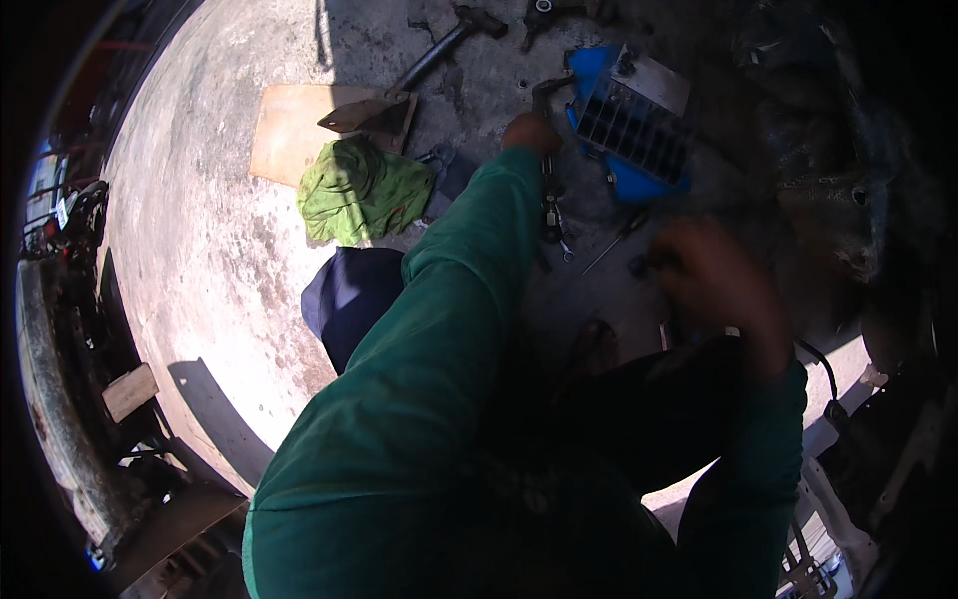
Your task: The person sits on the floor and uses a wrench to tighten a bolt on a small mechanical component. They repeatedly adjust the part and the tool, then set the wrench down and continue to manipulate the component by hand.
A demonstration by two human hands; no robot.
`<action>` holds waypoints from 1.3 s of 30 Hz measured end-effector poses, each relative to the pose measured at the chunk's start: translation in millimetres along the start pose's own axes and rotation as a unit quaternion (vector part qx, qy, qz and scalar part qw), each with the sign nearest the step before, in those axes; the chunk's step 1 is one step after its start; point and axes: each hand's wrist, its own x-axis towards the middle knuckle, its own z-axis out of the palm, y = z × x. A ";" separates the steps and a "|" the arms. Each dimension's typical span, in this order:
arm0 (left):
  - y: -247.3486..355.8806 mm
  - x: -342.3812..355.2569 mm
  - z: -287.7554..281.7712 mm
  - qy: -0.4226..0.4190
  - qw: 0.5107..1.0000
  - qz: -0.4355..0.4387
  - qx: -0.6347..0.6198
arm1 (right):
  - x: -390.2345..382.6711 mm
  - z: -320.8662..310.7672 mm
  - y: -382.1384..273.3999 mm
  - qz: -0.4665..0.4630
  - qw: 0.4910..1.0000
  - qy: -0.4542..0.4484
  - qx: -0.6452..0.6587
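Note:
My left arm, in a green sleeve, stretches forward across the floor. At its end my left hand (532, 133) is closed, and a dark bent bar (546, 92) sticks out from it on the far side. Just nearer than that hand lie several wrenches, among them a shiny combination wrench (566, 240). Hanging in shadow at the right, my right hand (704, 268) is blurred, its fingers curled together. A small dark thing (639, 266) shows at its fingertips; its kind is unclear. A thin screwdriver (614, 241) lies on the floor between my hands.
A blue case (649, 185) with a dark compartment tray (635, 128) lies far right. Left of my arm are a green cloth (361, 188), a dark blue cloth (349, 299), a cardboard sheet (284, 130) and a hammer (444, 52). A wooden block (131, 391) stands at the left.

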 end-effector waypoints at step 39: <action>118.7 -203.0 -158.4 0.172 0.558 0.358 -0.728 | 21.5 3.8 9.4 0.002 0.800 0.130 0.586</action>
